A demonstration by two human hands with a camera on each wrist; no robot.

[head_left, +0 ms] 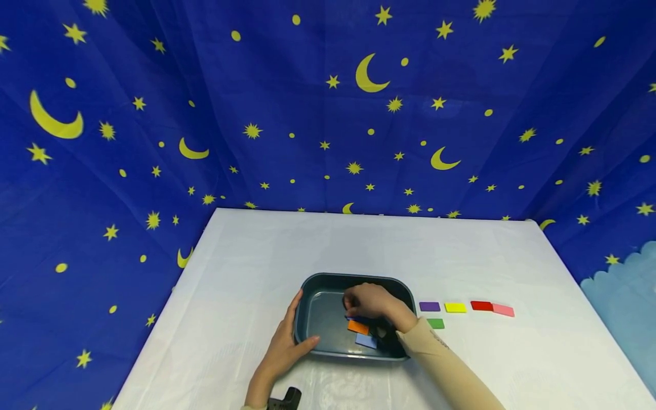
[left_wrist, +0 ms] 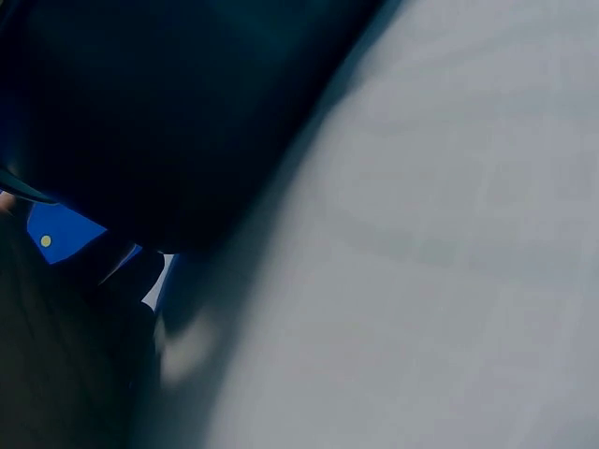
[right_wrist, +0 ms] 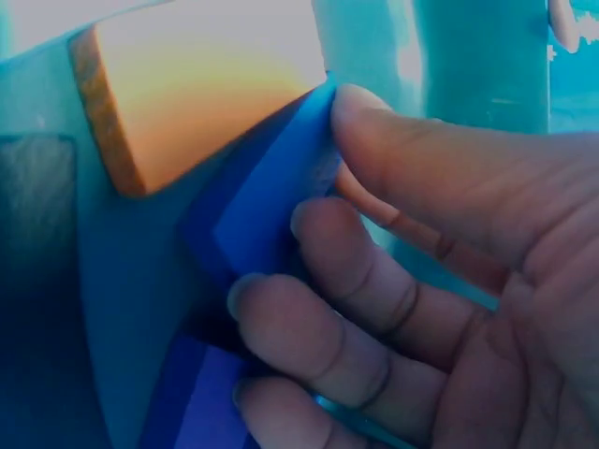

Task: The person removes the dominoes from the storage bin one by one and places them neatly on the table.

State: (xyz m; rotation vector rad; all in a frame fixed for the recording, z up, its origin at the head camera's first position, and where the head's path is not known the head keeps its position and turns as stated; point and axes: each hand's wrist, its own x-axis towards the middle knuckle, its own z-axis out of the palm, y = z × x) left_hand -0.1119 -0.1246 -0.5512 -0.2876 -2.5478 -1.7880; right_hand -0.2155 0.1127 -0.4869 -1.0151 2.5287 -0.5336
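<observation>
A dark blue-grey rectangular plastic tub [head_left: 320,319] sits on the table. My left hand [head_left: 283,341] holds its near left corner, thumb over the front rim and fingers along the outer left wall. Inside the tub, my right hand [head_left: 374,300] pinches a blue rectangular tile [right_wrist: 271,187] between thumb and fingers. An orange tile [head_left: 358,327] lies right beside the blue one. Nearer the front wall is a light blue tile [head_left: 366,340]. In the right wrist view a purple tile [right_wrist: 206,402] shows below the fingertips. The left wrist view is dark and blurred.
Right of the tub, purple [head_left: 429,306], yellow [head_left: 455,307], red [head_left: 482,306] and pink [head_left: 503,310] tiles form a row. A green tile [head_left: 436,323] lies in front, close to the tub. A blue star-patterned cloth [head_left: 307,102] hangs behind the white table [head_left: 246,256].
</observation>
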